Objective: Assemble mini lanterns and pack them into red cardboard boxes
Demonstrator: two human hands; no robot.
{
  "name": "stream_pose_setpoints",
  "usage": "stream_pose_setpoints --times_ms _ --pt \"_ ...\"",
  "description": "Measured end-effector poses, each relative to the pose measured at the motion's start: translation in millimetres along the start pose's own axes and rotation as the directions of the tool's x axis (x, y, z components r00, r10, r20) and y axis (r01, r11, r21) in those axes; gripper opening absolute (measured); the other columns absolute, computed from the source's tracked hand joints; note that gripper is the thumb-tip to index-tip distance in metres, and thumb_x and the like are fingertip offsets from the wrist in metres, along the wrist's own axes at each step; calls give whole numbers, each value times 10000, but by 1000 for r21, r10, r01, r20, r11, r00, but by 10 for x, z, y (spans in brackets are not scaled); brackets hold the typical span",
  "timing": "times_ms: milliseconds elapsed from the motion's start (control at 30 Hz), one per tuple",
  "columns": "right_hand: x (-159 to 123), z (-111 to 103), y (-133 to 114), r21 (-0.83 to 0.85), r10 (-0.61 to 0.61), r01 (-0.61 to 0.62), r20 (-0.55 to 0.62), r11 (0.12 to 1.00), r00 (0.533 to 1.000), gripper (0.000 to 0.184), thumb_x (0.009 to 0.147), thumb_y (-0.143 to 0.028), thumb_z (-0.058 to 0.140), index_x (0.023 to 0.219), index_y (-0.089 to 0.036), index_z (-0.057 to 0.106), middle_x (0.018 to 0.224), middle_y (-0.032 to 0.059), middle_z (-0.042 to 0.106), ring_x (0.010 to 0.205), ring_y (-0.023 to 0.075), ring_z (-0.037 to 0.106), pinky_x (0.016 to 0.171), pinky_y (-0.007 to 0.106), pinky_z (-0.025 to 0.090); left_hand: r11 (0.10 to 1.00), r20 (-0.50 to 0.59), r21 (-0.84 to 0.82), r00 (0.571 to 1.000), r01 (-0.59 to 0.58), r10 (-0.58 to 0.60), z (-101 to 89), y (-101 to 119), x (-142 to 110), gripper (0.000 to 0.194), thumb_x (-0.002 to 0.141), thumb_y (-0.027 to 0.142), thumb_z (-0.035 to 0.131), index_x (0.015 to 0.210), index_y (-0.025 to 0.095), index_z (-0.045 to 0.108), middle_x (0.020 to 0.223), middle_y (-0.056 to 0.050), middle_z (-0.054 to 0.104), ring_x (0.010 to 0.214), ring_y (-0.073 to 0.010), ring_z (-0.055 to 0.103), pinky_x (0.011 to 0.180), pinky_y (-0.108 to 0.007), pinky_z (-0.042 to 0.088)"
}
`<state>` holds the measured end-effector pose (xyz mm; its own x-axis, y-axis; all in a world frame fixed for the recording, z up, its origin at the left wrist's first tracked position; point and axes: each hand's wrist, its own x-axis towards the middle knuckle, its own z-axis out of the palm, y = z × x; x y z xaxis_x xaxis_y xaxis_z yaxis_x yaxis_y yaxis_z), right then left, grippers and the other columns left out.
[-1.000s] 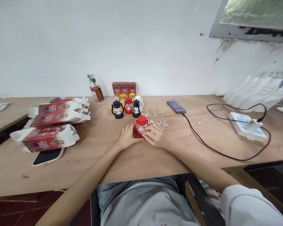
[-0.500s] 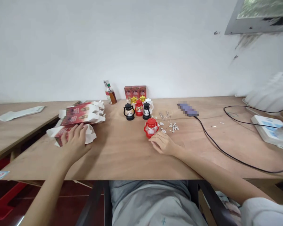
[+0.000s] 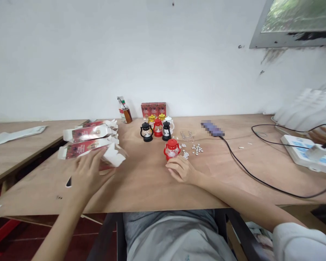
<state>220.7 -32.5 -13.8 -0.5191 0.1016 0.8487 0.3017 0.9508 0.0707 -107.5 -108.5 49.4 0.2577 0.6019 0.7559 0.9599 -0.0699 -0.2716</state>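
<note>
My left hand (image 3: 89, 174) is closed on a red-and-white cardboard box (image 3: 107, 159) with open white flaps. The box is tilted and smeared by motion, and my fingers hide part of it. Behind it lie several more flat-lying red boxes (image 3: 84, 146). My right hand (image 3: 182, 170) rests on the table with its fingers curled together; whatever they may hold is hidden. Just beyond its fingertips stands a small red lantern (image 3: 172, 149). White pieces (image 3: 185, 155) and small round discs (image 3: 197, 149) are scattered to the right of that lantern.
Several small lanterns in black (image 3: 147, 132), gold, red and white stand farther back. Three red boxes (image 3: 153, 110) and a bottle (image 3: 125, 114) are by the wall. Bent wires (image 3: 187, 136), a phone (image 3: 212, 128) with a black cable and a power strip (image 3: 306, 152) lie rightward.
My left hand has moved right, drawing one box away from the pile. My right hand stays beside the red lantern. The view has shifted slightly.
</note>
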Motion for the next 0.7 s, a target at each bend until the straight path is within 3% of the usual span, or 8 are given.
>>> stream_pose_setpoints --times_ms 67,167,233,367,500,600,700 --pt "46 65 -64 18 58 -58 16 998 998 369 862 -149 460 1225 -213 444 1056 103 608 932 177 602 787 337 510 986 -72 -122 992 -113 105 40 225 112 613 796 404 602 1342 225 387 1187 -121 634 1054 -276 606 916 -385 393" --pt "121 151 -131 -24 127 -127 -10 992 992 422 867 -152 464 1276 -241 408 1247 135 516 1041 182 577 858 352 516 900 -61 -291 946 -323 319 137 522 299 553 814 265 549 1348 251 406 1252 -90 609 1110 -245 590 1019 -400 314" --pt "168 176 -147 -69 113 -115 -43 991 993 460 850 -129 469 1291 -241 405 1297 148 482 1132 212 536 908 384 500 858 -20 -331 912 -392 409 155 665 403 562 800 157 490 1348 259 417 1266 -79 603 1140 -236 575 1059 -425 262" --pt "236 156 -128 -36 131 -133 -46 990 990 548 833 -155 466 1367 -168 341 1284 172 514 1198 246 494 959 426 467 815 91 -421 875 -398 475 17 839 551 597 751 104 457 1330 249 460 1279 -86 592 1178 -254 546 1085 -472 228" --pt "278 104 -99 90 226 -218 -96 972 969 347 842 -183 460 1186 -168 507 1047 135 637 997 232 596 833 384 509 771 178 -519 836 -369 520 -157 935 687 600 729 116 471 1312 257 479 1283 -80 590 1191 -247 534 1101 -487 206" --pt "304 64 -103 207 410 -390 -62 897 910 186 804 -157 489 964 -201 571 852 70 665 780 196 623 683 314 505 755 191 -560 833 -341 518 -187 953 725 599 723 220 540 1316 263 469 1289 -75 584 1200 -263 518 1090 -483 215" --pt "313 56 -140 338 624 -590 11 733 781 265 749 -134 509 996 -223 549 865 41 678 721 175 630 622 278 492 821 111 -496 918 -282 382 -143 936 625 497 779 313 559 1272 286 507 1262 -67 600 1168 -275 526 1058 -497 224"
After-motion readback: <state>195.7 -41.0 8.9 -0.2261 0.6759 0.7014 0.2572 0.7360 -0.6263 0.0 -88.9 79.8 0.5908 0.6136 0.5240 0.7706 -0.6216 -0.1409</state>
